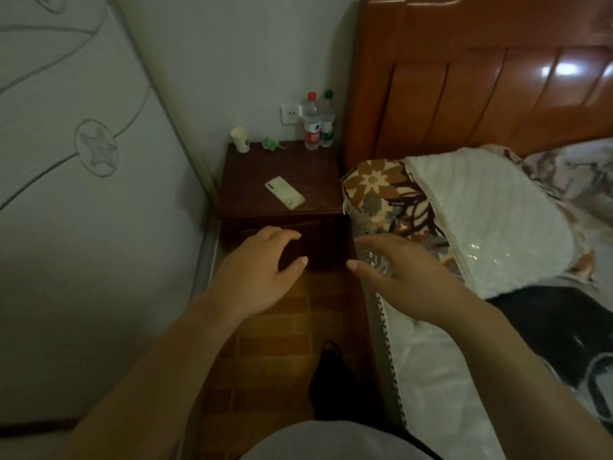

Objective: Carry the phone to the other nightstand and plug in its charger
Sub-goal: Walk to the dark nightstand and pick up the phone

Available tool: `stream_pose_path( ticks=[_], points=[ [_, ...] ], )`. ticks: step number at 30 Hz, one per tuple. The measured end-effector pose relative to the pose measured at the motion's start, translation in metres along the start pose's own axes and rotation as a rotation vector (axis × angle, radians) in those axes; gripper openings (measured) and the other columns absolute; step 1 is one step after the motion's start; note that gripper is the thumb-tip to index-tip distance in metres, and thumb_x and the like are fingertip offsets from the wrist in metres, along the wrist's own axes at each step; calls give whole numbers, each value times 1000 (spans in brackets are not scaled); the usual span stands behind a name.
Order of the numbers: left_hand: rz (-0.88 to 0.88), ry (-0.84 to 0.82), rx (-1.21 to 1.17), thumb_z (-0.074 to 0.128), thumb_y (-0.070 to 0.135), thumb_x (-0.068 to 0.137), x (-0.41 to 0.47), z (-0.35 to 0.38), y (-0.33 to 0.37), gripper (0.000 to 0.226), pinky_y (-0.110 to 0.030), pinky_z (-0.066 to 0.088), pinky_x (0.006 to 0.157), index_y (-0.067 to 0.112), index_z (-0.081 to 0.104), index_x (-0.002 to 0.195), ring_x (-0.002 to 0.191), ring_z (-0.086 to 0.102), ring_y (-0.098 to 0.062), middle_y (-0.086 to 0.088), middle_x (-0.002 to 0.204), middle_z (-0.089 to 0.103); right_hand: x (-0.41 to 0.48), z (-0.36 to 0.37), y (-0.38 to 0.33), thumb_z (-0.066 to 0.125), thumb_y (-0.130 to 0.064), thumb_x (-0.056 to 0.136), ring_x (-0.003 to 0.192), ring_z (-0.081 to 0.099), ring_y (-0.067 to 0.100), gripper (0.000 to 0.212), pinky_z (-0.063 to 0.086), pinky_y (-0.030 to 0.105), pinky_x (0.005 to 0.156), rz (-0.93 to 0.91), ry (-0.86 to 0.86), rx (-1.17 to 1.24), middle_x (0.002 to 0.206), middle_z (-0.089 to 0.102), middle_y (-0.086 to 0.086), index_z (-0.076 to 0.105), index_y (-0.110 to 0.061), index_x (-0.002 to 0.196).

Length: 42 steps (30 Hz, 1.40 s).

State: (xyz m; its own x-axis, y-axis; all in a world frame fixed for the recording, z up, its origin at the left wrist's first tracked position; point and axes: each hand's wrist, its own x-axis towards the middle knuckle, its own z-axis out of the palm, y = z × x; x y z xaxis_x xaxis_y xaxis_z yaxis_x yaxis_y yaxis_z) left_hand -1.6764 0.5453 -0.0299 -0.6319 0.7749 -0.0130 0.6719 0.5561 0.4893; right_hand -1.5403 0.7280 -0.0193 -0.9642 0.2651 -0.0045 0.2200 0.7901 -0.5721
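Note:
A pale phone (285,193) lies flat and slanted on top of a dark wooden nightstand (252,200), near its front edge. My left hand (257,268) hovers in front of the nightstand's drawer face, fingers apart and holding nothing. My right hand (396,272) is beside it, just left of the bed's edge, also open with nothing in it. Both hands are below the phone and apart from it. A white wall socket (290,114) sits on the wall behind the nightstand. No charger or cable shows.
Two water bottles (317,122), a paper cup (240,139) and a small green object (270,143) stand at the nightstand's back. A bed with a floral pillow (464,207) and wooden headboard (481,94) fills the right. A white wardrobe door (83,177) closes the left. Tiled floor (292,327) runs between.

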Motion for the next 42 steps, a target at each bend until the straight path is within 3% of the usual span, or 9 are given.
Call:
stream_pose_path(
  ticks=[3, 6, 10, 20, 29, 42],
  points=[
    [-66, -1, 49, 44, 49, 87, 64, -9, -24, 50, -29, 44, 83, 26, 41, 131, 106, 51, -14, 1, 134, 46, 73, -8, 17, 45, -54, 86, 115, 49, 11, 53, 34, 19, 83, 4, -12, 4, 131, 52, -2, 43, -26, 131],
    [-103, 17, 64, 44, 49, 87, 119, -18, -50, 50, -29, 44, 81, 25, 41, 131, 99, 51, -14, 0, 131, 47, 139, -11, 33, 45, -55, 86, 111, 49, 9, 52, 32, 10, 79, -37, -6, 20, 129, 53, -4, 44, -26, 130],
    [-162, 30, 80, 45, 47, 88, 181, -30, -86, 52, -39, 46, 90, 23, 38, 133, 115, 48, -21, -2, 135, 44, 223, -4, 48, 51, -47, 87, 113, 50, 14, 50, 33, 12, 83, -85, 3, 15, 129, 53, 1, 45, -21, 129],
    [-133, -94, 97, 46, 42, 89, 310, -41, -202, 55, -40, 39, 101, 21, 33, 138, 128, 38, -25, -6, 144, 37, 382, 56, 72, 58, -40, 85, 126, 41, 23, 56, 31, 28, 99, 54, 16, 37, 139, 44, 9, 41, -16, 133],
    [-108, -300, 75, 47, 40, 89, 405, -6, -306, 52, -41, 41, 99, 20, 36, 136, 124, 42, -23, -6, 141, 41, 465, 144, 106, 59, -44, 82, 126, 39, 23, 63, 38, 39, 100, 316, -51, 72, 140, 41, 6, 38, -17, 135],
    [-234, -396, -4, 50, 36, 89, 451, 98, -392, 50, -40, 42, 96, 17, 38, 134, 121, 44, -25, -9, 138, 43, 526, 289, 179, 65, -46, 77, 133, 27, 24, 79, 36, 52, 101, 380, -146, 37, 147, 32, 5, 26, -18, 139]
  ],
)
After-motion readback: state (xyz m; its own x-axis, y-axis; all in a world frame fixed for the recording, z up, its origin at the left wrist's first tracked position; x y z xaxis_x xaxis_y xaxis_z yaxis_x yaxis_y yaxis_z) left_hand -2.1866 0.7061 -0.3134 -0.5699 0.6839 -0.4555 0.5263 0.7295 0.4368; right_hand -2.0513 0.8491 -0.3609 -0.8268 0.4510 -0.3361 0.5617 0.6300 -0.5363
